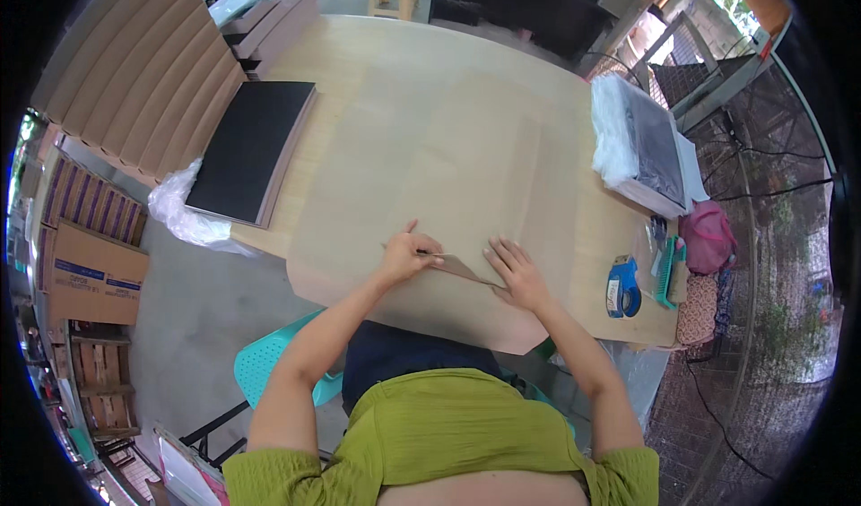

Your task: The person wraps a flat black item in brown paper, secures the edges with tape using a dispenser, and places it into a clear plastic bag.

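Note:
A large brown paper sheet (430, 165) covers the middle of the table and hangs over its near edge. My left hand (413, 253) is closed in a pinch on a raised fold of this paper, near the front. A small dark spot shows at its fingertips; what it is I cannot make out. From those fingers the narrow raised fold (462, 271) slants toward my right hand (514, 271). That hand lies flat on the paper with its fingers stretched out, holding nothing.
Left of the paper lies a black-topped stack of boards (253, 152), beside tall brown cartons (134, 76). On the right are a plastic-wrapped pack (641, 143), a blue tape dispenser (621, 286), a green tray (665, 271) and a pink bag (708, 237). A turquoise chair (278, 358) stands below.

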Demonstrator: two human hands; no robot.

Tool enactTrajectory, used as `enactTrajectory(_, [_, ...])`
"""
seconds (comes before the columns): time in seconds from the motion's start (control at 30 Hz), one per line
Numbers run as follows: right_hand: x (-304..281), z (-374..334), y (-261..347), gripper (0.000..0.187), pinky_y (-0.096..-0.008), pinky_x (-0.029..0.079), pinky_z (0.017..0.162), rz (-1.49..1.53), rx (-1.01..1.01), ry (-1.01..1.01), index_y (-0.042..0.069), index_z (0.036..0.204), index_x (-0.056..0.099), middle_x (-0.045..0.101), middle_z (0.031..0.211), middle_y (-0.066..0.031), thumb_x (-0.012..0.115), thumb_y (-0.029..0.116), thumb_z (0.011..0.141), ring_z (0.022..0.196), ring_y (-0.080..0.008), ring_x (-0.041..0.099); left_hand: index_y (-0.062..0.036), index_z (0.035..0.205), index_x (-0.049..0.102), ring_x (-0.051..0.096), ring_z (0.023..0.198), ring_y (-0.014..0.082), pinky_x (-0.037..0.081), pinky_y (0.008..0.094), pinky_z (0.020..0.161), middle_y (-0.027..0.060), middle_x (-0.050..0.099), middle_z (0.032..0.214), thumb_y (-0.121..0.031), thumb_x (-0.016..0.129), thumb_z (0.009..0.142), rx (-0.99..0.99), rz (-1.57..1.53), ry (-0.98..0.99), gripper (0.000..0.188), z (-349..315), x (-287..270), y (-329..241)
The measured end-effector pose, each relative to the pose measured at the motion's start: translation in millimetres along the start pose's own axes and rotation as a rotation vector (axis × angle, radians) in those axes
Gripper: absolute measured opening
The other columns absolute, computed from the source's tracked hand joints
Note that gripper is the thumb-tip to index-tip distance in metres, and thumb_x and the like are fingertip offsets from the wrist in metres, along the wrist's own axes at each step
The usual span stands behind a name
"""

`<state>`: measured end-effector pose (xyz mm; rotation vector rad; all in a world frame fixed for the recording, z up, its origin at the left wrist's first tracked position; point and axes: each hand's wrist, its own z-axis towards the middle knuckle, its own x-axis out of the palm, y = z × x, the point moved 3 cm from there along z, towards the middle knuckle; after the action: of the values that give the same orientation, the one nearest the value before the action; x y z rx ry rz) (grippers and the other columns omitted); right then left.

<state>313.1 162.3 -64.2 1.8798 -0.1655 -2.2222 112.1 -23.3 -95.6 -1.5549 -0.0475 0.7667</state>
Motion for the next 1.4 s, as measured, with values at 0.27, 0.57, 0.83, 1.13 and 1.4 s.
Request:
enactTrajectory(0.27, [9.4,8.7,-45.1,0.039,-0.0477,0.044,0.104,0.953,0.591,-0.260,0.006,0.112,0.067,0.066,0.121,-0.0176,0.074,0.029,0.081,0.118,-0.0373,0.058,-0.0095,0.081,0.077,0.071,0.090,0.0185,0.017,0.0523,0.122,0.0035,0.076,0.086,-0.021,0.082,0.073,-0.071,-0.074,0.042,0.015,1.0,-0.2,-0.5])
enactTrajectory(0.57, [-2.4,64.8,16.3,0.033,-0.0432,0.040,0.088,0.245,0.049,-0.167,0.008,0.086,0.066,0.061,0.087,-0.0105,0.078,0.038,0.077,0.095,-0.0301,0.056,-0.0108,0.083,0.078,0.071,0.082,0.0227,0.025,0.0500,0.120,0.0073,0.075,0.083,-0.029,0.081,0.073,-0.058,-0.019,0.001,0.022,4.7,2.8,9.3])
enactTrajectory(0.83, [21.1,67.3,15.3,0.023,-0.0384,0.039,0.065,0.523,0.136,-0.354,0.005,0.069,0.060,0.056,0.069,-0.0079,0.081,0.013,0.071,0.068,-0.0266,0.051,-0.0098,0.084,0.076,0.062,0.106,0.0268,0.029,0.0496,0.117,0.0066,0.070,0.106,-0.030,0.081,0.072,-0.005,0.227,-0.113,0.024,-8.8,-2.7,-10.8])
enactTrajectory(1.13, [25.3,79.7,14.8,0.021,-0.0404,0.042,0.066,0.588,0.313,-0.354,0.002,0.072,0.064,0.056,0.068,-0.0105,0.081,0.015,0.073,0.071,-0.0287,0.054,-0.0099,0.078,0.073,0.043,0.126,0.0352,0.039,0.0460,0.106,0.0082,0.054,0.130,-0.024,0.085,0.064,0.004,0.216,-0.444,0.023,-18.1,-15.0,10.5])
enactTrajectory(1.4, [47.5,118.5,-9.6,0.029,-0.0411,0.043,0.063,0.470,0.503,-0.324,-0.001,0.070,0.061,0.056,0.069,-0.0133,0.079,0.022,0.076,0.070,-0.0299,0.056,-0.0024,0.150,0.024,0.017,0.144,0.0488,0.019,0.0539,0.118,0.0334,0.017,0.155,-0.043,0.083,0.070,-0.361,0.168,-0.799,0.107,3.8,1.6,28.8])
